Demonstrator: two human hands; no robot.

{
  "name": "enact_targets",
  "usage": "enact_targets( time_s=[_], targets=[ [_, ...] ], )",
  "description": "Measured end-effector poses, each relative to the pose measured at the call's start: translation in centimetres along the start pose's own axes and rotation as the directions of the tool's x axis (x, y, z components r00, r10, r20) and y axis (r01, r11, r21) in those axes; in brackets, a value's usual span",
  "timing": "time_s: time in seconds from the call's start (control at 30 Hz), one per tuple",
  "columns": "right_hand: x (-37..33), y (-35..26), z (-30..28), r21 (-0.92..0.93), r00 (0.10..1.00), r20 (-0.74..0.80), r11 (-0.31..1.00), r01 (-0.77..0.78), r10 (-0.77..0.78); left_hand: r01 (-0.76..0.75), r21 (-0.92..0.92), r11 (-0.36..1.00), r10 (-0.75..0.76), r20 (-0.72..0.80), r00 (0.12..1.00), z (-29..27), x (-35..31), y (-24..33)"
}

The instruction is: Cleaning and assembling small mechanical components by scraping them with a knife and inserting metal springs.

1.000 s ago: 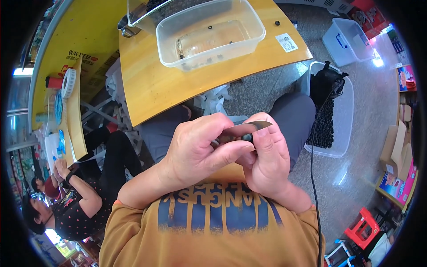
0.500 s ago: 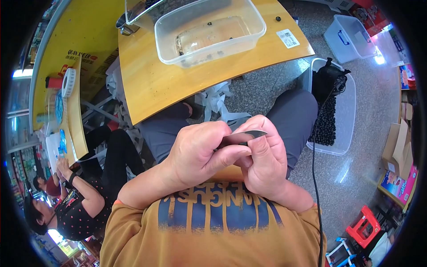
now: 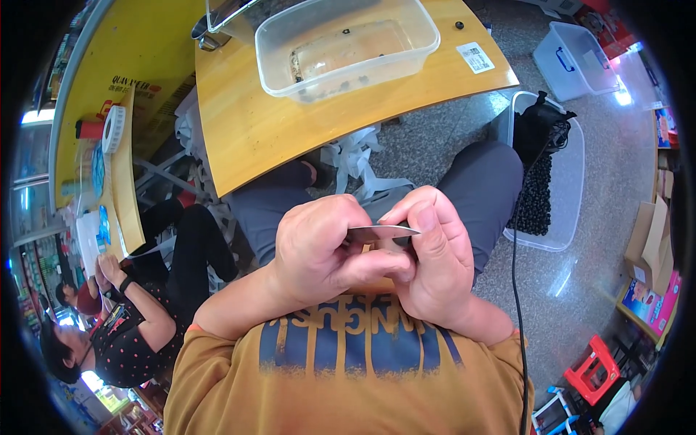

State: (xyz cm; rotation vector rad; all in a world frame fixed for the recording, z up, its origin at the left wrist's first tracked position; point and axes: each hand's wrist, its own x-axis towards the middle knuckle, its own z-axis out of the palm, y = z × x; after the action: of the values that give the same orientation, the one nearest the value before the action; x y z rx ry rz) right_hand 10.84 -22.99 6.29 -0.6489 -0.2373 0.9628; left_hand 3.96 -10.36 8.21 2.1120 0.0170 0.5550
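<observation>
In front of my chest, my left hand [image 3: 315, 243] is closed around a short metal knife [image 3: 377, 233]; its handle is hidden in the fist. The blade points right, toward my right thumb. Between the thumb and fingers of my right hand [image 3: 441, 264] is a small dark round piece [image 3: 404, 238], mostly covered, so its kind cannot be told. The blade lies against or very near this piece. Both hands nearly touch at the fingertips.
A yellow table [image 3: 239, 156] ahead bears a clear plastic tub [image 3: 348, 85] with dark bits inside. At right, a floor bin [image 3: 569, 196] holds many small black pieces and a black bag [image 3: 540, 127]. A cable [image 3: 516, 304] hangs at my right. Another person [image 3: 141, 326] sits at left.
The blade has turned from tilted upward to nearly level, and its tip has shifted left. The right thumb has lifted and the dark piece shows more. The view has shifted slightly.
</observation>
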Motion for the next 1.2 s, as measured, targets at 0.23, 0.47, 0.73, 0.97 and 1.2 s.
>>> enact_targets(
  time_s=[0.23,0.47,0.73,0.97,1.2],
  targets=[
    [-0.07,0.15,0.05,-0.031,1.000,0.002,0.999,0.027,-0.027,0.025,0.057,0.998,-0.026,0.028,0.999,0.04,-0.04,0.27],
    [-0.13,0.50,0.19,-0.008,0.999,-0.040,1.000,0.024,-0.025,0.020,0.072,0.997,-0.024,0.058,0.998,-0.15,-0.01,0.12],
    [0.06,0.77,0.14,-0.017,0.998,-0.030,0.998,0.058,-0.058,0.076,0.061,0.995,-0.079,0.043,0.996,0.01,-0.38,0.10],
    [0.13,0.72,0.17,-0.035,0.998,-0.030,0.998,0.045,-0.046,0.139,-0.013,0.990,-0.138,0.063,0.988,0.18,-0.45,0.20],
    [0.20,0.44,0.13,-0.060,1.000,-0.020,0.998,-0.005,0.004,0.026,0.096,0.995,-0.039,0.138,0.990,-0.18,-0.44,-0.25]
  ],
)
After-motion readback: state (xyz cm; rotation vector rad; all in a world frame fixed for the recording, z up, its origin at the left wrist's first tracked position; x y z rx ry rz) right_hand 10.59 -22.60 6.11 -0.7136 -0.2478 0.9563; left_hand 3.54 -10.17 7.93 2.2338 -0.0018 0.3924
